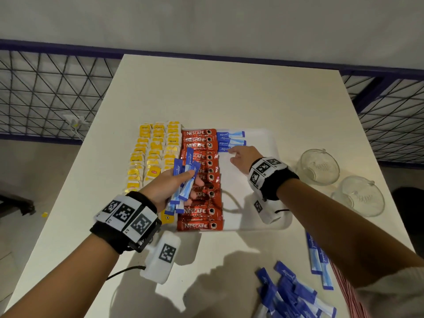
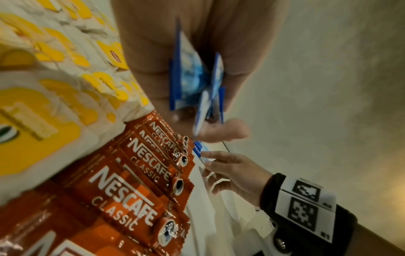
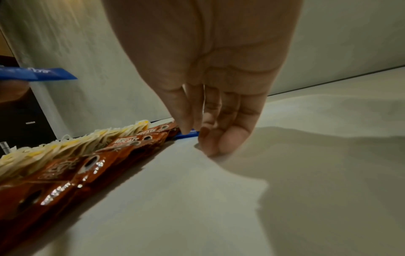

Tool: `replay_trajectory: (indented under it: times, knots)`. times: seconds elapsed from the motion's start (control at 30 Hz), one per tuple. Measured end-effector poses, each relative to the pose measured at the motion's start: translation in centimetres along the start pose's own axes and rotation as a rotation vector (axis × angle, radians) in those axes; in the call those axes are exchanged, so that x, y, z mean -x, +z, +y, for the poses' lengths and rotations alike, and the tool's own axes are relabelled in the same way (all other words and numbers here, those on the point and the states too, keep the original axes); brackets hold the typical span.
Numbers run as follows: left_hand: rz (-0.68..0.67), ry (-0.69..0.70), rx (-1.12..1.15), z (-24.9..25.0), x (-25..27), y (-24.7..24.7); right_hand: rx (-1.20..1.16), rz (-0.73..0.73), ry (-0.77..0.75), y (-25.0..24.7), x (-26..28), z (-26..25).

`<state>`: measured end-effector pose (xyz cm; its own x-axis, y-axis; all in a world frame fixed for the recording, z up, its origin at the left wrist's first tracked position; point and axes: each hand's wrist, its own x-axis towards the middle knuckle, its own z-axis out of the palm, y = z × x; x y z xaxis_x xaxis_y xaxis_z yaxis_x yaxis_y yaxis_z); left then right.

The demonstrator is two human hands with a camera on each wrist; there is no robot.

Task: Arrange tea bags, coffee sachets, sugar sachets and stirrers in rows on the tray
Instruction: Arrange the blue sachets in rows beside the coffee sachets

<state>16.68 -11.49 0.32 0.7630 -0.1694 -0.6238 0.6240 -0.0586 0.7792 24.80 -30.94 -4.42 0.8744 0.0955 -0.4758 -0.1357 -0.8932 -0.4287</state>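
Sugar sachets, blue fading to pale blue and marked "equal", sit fanned in our left hand, fingers curled round the bundle. Our right hand, fingers extended, touches the nearest sachet of the laid row, just beyond its fingertips. The white tray also holds yellow tea bags and red Nescafé coffee sachets in rows.

A pale table stands against a plain grey wall. Dark wire-grid railings flank its left and right edges, above a grey floor.
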Motion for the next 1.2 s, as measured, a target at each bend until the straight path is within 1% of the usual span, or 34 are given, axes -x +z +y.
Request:
replay_trajectory:
  times: [0.1,0.27,0.37,0.47,0.67,0.73,0.8,0.87,0.9,0.97,1.03,1.13,1.2]
  knots:
    - [-0.012,-0.01,-0.044,-0.3,-0.1,-0.1,-0.009,0.034,0.028,-0.2,0.2,0.4]
    - [-0.013,-0.026,-0.088,-0.2,-0.1,-0.1,0.169,-0.031,0.037,-0.5,0.8,0.6]
    - [-0.018,-0.034,-0.065,0.0,0.0,-0.1,0.216,-0.018,0.026,-0.5,0.6,0.7]
    - [-0.02,-0.039,-0.085,0.1,0.0,0.0,0.232,-0.016,0.029,-0.7,0.6,0.8]
    - [-0.044,-0.047,-0.042,0.6,0.1,0.4,0.217,-0.016,0.032,-1.4,0.8,0.5]
    - [-0.047,-0.054,-0.04,0.5,0.0,0.3,0.116,-0.008,-0.007,-1.5,1.4,0.1]
    - [-0.061,-0.042,-0.085,0.5,0.1,0.3,-0.106,-0.043,-0.051,-1.3,2.3,-0.7]
    - [-0.066,-0.01,-0.109,0.6,0.2,0.6,-0.351,-0.147,-0.075,-1.2,3.4,-1.7]
    - [-0.061,0.006,-0.106,0.6,0.2,0.9,-0.434,-0.21,-0.086,-1.3,3.9,-2.2]
    - [-0.046,0.031,-0.114,0.8,0.3,1.3,-0.506,-0.304,-0.143,-1.5,4.9,-3.0]
    - [-0.03,0.045,-0.147,0.9,0.3,1.6,-0.525,-0.331,-0.203,-1.8,5.6,-3.2]
    - [-0.044,0.058,-0.171,0.9,0.3,1.8,-0.565,-0.304,-0.237,-2.2,6.1,-3.0]
    - [-0.055,0.056,-0.186,0.9,0.4,1.9,-0.615,-0.28,-0.209,-2.7,6.3,-2.7]
